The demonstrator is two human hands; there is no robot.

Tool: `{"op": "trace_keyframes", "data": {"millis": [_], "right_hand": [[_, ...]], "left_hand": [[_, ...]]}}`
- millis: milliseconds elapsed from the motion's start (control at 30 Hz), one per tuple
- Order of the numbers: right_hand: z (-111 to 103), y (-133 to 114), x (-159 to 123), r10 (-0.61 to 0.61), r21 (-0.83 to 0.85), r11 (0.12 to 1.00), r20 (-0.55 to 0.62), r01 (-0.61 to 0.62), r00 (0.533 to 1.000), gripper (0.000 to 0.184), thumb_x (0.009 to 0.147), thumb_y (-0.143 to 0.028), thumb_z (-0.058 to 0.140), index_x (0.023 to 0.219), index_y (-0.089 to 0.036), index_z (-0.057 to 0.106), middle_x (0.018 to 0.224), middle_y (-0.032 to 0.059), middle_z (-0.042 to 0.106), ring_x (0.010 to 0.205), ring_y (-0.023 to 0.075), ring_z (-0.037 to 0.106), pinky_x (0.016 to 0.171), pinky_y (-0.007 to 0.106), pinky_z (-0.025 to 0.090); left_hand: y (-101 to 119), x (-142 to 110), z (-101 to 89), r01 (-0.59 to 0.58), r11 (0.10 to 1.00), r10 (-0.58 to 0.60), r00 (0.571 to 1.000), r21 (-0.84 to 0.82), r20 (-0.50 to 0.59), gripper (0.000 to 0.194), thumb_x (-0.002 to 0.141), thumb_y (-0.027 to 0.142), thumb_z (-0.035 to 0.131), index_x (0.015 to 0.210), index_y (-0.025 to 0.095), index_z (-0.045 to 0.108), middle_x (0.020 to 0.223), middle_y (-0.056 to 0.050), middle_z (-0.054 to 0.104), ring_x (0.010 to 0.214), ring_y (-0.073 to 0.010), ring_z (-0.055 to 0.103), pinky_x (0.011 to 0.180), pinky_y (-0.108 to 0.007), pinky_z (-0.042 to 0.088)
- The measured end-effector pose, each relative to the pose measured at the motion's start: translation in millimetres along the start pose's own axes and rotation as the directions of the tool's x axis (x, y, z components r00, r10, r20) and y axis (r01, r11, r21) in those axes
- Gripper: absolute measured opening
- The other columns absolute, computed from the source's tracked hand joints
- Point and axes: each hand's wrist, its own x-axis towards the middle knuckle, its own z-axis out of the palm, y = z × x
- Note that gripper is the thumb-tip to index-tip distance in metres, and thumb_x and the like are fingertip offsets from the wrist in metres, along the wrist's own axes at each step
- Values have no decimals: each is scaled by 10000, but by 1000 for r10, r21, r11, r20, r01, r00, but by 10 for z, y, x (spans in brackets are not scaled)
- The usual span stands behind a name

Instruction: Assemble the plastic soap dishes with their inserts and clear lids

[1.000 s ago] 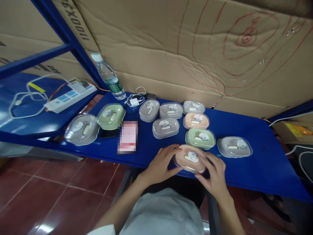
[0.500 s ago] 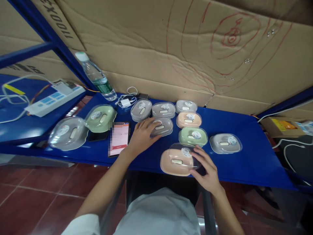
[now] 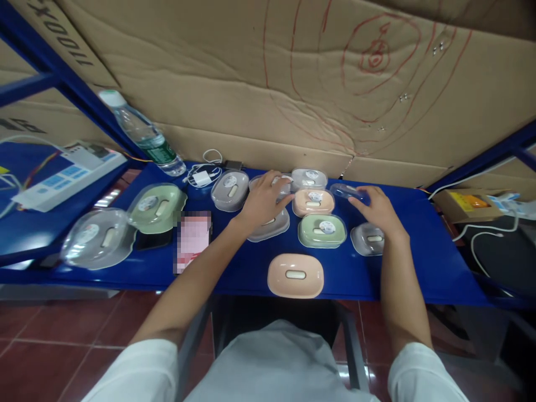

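My left hand (image 3: pixel 268 198) reaches over the middle dishes, thumb and fingers spread around a clear lid (image 3: pixel 283 181). Below that hand lies a grey soap dish (image 3: pixel 274 230), partly hidden by the hand and wrist. Off at the back right, my right hand (image 3: pixel 374 207) grips another clear lid (image 3: pixel 349 191), tilted, between thumb and fingers. A grey covered dish (image 3: pixel 368 239) sits partly behind the right wrist. Near the front edge, a peach soap dish (image 3: pixel 295 276) lies uncovered, a pale oblong piece at its centre.
Covered dishes stand around: green (image 3: pixel 322 230), peach (image 3: pixel 313 202), grey (image 3: pixel 230 191), and at left green (image 3: pixel 157 207) and grey (image 3: pixel 98 238). A phone (image 3: pixel 194 240), white charger cable (image 3: pixel 202 177) and water bottle (image 3: pixel 146 137) are on the blue table. Cardboard (image 3: pixel 209 72) walls the back.
My right hand has carried the clear lid from the front peach dish to the back right, leaving that dish uncovered. My left hand has moved slightly back and right.
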Motion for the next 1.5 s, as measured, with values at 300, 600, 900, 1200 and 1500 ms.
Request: {"op": "trace_keyframes", "data": {"millis": [300,600,900,1200,1500], "right_hand": [[173,-530,-234,-292,113,951,9,289,956,382,1116,-439,492,1399,-291,701,1516,106,676,1457,324,595,1233,599,450],[356,-813,246,-472,272,870,221,411,853,333,1045,-354,661,1366,-299,735,1470,83,720,1423,325,638,1201,578,499],[587,-664,236,-410,258,899,208,355,888,425,1003,-468,748,1402,-325,712,1541,83,669,1461,341,605,1218,607,481],[506,-776,153,-377,140,925,206,354,903,427,1052,-488,656,1439,-306,681,1554,101,658,1472,373,585,1196,642,471],[408,-604,127,-352,139,935,231,328,907,489,1018,-541,698,1439,-291,686,1537,110,670,1445,379,612,1211,631,480]], "left_hand": [[-162,60,102,160,977,-168,985,137,43,558,1052,380,623,1559,193,485,1693,-231,407,1634,-443,316,1284,-750,225],[-236,-126,-38,263,935,-290,953,236,86,763,983,388,741,1640,193,404,1734,-243,379,1536,-442,490,1222,-606,429],[-241,-138,-69,272,944,-283,958,185,34,516,1096,386,559,1579,226,477,1585,-164,574,1359,-345,650,1112,-484,516],[-17,-162,-129,200,948,-230,968,248,99,220,1071,267,557,1206,195,715,1240,-139,715,1138,-315,712,978,-448,542],[87,-269,-116,33,957,-126,942,289,310,293,1087,342,580,1281,168,713,1282,-155,758,1179,-328,721,1036,-463,509]]}}
